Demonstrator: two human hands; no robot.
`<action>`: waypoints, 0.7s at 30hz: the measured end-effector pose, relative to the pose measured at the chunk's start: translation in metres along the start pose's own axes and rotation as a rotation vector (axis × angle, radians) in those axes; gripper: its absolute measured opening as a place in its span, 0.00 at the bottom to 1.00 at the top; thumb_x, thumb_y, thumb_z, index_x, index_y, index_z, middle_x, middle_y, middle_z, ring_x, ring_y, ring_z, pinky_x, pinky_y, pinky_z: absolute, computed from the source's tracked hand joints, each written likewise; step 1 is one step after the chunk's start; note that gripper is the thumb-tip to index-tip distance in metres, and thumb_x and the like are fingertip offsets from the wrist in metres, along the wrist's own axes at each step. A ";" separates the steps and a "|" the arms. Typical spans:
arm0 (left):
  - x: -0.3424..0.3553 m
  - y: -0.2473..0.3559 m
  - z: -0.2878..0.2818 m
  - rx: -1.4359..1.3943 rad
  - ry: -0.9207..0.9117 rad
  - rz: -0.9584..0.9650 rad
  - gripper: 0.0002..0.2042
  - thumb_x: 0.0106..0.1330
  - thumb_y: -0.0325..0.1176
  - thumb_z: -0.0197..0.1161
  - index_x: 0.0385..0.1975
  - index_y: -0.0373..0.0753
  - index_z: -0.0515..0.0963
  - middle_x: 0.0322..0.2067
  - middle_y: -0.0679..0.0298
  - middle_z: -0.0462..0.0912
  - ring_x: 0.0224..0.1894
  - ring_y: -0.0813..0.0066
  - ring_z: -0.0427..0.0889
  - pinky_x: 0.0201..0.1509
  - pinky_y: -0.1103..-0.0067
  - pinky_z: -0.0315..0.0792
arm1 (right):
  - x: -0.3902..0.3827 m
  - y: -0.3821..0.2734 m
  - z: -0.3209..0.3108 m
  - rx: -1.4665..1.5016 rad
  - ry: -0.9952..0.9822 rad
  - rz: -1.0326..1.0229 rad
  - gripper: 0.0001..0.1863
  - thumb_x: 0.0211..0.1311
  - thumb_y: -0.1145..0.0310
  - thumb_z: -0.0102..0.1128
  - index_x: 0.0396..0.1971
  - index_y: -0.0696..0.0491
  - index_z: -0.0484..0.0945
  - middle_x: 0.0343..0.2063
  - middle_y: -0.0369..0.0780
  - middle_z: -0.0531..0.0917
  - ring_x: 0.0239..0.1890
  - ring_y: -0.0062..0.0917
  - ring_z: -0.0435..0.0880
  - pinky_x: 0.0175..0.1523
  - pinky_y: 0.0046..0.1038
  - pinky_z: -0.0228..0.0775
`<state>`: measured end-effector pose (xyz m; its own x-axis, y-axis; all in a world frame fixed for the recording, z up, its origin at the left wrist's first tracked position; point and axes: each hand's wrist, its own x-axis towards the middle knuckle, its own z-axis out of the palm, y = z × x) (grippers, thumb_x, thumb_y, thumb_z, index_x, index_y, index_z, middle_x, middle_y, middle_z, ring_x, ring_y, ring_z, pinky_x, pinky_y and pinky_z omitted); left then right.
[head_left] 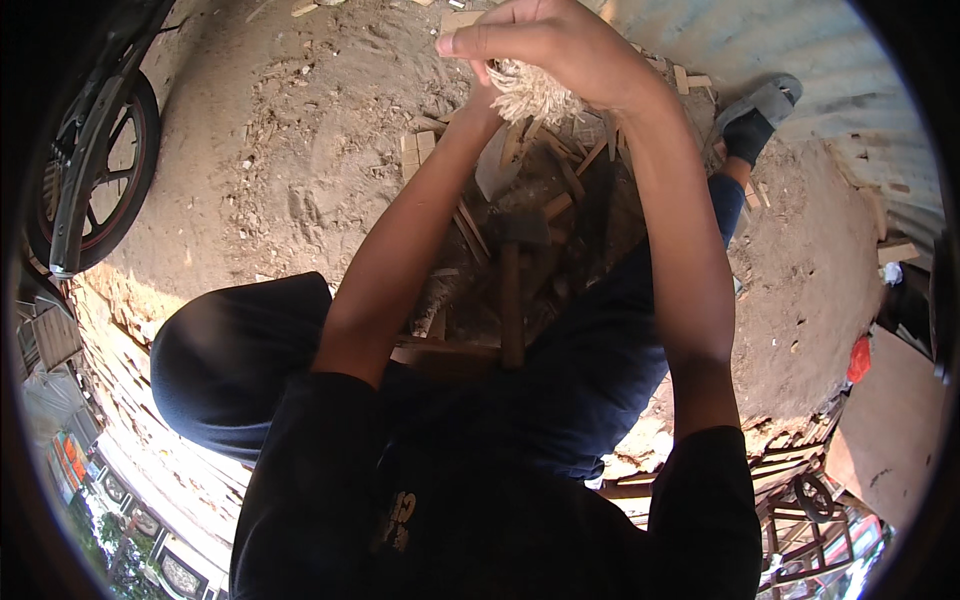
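Note:
At the top of the head view my right hand (540,42) is closed, its thumb stretched to the left. A bundle of pale fibres (535,95), its cut ends fanned out like a brush, pokes out below its palm. My left hand (483,92) comes up against the bundle from the left. Its fingers are mostly hidden behind my right hand. Between my legs a hammer (511,300) with a dark head and wooden handle points its handle toward me. Beyond it lies a flat grey piece (497,170) among wood scraps (570,165).
Bare dirt ground (290,130) spreads around me, strewn with chips. A motorbike wheel (105,170) stands at the left. On the right a corrugated metal sheet (760,30) rises beside my shod foot (765,105). A brown board (890,430) leans at the lower right.

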<state>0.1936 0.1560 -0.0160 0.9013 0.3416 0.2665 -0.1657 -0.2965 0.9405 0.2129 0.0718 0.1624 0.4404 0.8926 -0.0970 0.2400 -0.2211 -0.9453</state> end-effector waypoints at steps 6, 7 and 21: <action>-0.003 0.000 -0.007 0.063 0.001 0.195 0.14 0.69 0.37 0.51 0.30 0.31 0.76 0.24 0.65 0.76 0.29 0.81 0.73 0.35 0.78 0.69 | 0.003 0.004 -0.003 0.204 0.091 0.022 0.12 0.59 0.66 0.61 0.26 0.61 0.84 0.22 0.39 0.83 0.26 0.21 0.78 0.38 0.21 0.69; -0.006 0.000 -0.008 0.057 0.001 0.207 0.14 0.69 0.37 0.50 0.30 0.31 0.76 0.24 0.65 0.76 0.29 0.81 0.73 0.35 0.78 0.69 | 0.000 -0.003 -0.005 0.333 0.138 0.073 0.12 0.59 0.67 0.60 0.27 0.61 0.84 0.23 0.39 0.84 0.27 0.21 0.80 0.38 0.22 0.70; -0.013 0.020 -0.029 -0.400 -0.088 -0.108 0.22 0.69 0.40 0.48 0.15 0.33 0.75 0.14 0.67 0.72 0.19 0.80 0.68 0.25 0.79 0.64 | 0.020 0.004 -0.010 0.686 0.243 0.201 0.11 0.60 0.69 0.57 0.35 0.63 0.80 0.27 0.41 0.83 0.27 0.23 0.82 0.32 0.20 0.73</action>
<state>0.1666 0.1711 0.0053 0.9500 0.2688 0.1590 -0.1948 0.1119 0.9744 0.2309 0.0847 0.1593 0.6166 0.7312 -0.2918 -0.4225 -0.0054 -0.9064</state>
